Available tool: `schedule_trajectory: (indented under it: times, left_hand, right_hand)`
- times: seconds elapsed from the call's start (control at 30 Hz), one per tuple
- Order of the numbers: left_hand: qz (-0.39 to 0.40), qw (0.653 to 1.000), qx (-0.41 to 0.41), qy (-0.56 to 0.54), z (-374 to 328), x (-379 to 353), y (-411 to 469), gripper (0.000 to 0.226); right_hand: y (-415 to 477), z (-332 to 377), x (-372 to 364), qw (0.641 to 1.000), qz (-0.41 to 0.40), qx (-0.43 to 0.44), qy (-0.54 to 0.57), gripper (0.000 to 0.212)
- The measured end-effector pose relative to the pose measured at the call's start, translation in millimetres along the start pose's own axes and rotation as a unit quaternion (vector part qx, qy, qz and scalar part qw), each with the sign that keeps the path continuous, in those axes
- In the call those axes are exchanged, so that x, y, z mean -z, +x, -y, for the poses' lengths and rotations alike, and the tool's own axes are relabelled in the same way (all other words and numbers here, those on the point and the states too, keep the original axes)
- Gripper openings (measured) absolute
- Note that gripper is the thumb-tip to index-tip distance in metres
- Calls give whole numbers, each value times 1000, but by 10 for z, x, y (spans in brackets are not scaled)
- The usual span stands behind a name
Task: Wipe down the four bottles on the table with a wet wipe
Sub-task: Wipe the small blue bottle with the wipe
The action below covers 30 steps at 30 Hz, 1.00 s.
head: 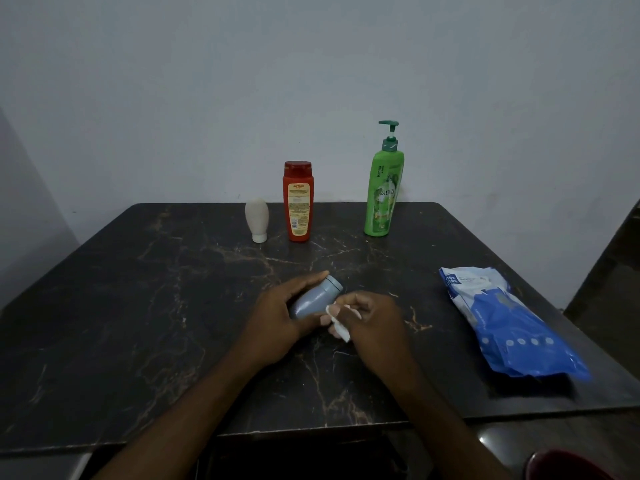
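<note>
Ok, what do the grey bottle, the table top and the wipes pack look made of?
Grey bottle: looks like matte plastic, smooth, no glare.
Table: dark stone or a marble-look laminate with pale veins; cannot tell which.
Wipes pack: thin glossy plastic film, creased and crumpled.

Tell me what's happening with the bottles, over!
Left hand grips grey bottle. Right hand pinches wet wipe beside it. White bottle, red bottle, green pump bottle stand behind. Nothing blocking.

home room, marble-look table (173, 306), toiletry bottles (382, 192)
</note>
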<state>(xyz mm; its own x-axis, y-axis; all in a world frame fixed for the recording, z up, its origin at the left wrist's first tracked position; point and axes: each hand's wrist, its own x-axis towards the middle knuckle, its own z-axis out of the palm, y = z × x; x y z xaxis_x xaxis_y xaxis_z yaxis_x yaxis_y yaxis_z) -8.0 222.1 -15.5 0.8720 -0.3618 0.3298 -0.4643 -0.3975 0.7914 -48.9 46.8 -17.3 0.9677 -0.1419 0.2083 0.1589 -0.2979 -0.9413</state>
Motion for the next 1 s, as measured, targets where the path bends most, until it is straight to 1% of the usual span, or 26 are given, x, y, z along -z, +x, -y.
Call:
schedule_trajectory:
  times: [0.1, 0.17, 0.2, 0.27, 0.33, 0.4, 0.47, 0.53, 0.63, 0.73, 0.77, 0.87, 0.93, 1.0]
  left_hand:
    - [-9, 999, 27, 19, -35, 11, -7, 67]
    - [-5, 999, 37, 37, -49, 9, -6, 55]
    - [1, 998, 36, 43, -57, 3, -6, 49]
    - [16, 998, 33, 51, -66, -9, -6, 43]
    - [20, 998, 31, 54, -52, -12, -2, 40]
    - [23, 998, 26, 43, -44, -8, -3, 34]
    - [34, 999, 16, 32, -43, -4, -6, 29]
    - [45, 998, 12, 35, -49, -3, -13, 29]
    - [62, 995, -8, 76, -31, -23, -26, 31]
    - [60, 992, -46, 100, -36, -72, -62, 27]
    - [51, 993, -50, 99, -39, -74, -69, 25]
    - [28, 995, -43, 81, -42, -58, -63, 26]
    - [23, 997, -19, 76, -52, -44, -53, 27]
    - [23, 999, 6, 45, -71, -42, -51, 24]
  right_hand:
    - [14, -16, 62, 999, -53, -3, 11, 1]
    - [36, -43, 115, 995, -101, 1, 26, 8]
    - [54, -59, 132, 993, -117, 18, 13, 11]
    - [49, -45, 151, 988, -132, 67, -45, 15]
    - [25, -8, 163, 981, -116, 126, -88, 15]
    - [-13, 31, 154, 971, -67, 197, -122, 17]
    - [-38, 41, 118, 955, -23, 228, -187, 20]
    - [-25, 39, 79, 942, -12, 227, -246, 22]
    - [108, 89, 55, 934, -14, 202, -295, 22]
    - [294, 188, 89, 915, 33, 163, -367, 18]
    - [314, 219, 101, 912, 39, 163, -375, 17]
    - [251, 286, 65, 902, 19, 191, -386, 16]
    - [141, 251, 87, 894, 9, 208, -398, 14]
    - [-47, 202, 156, 898, 14, 221, -380, 15]
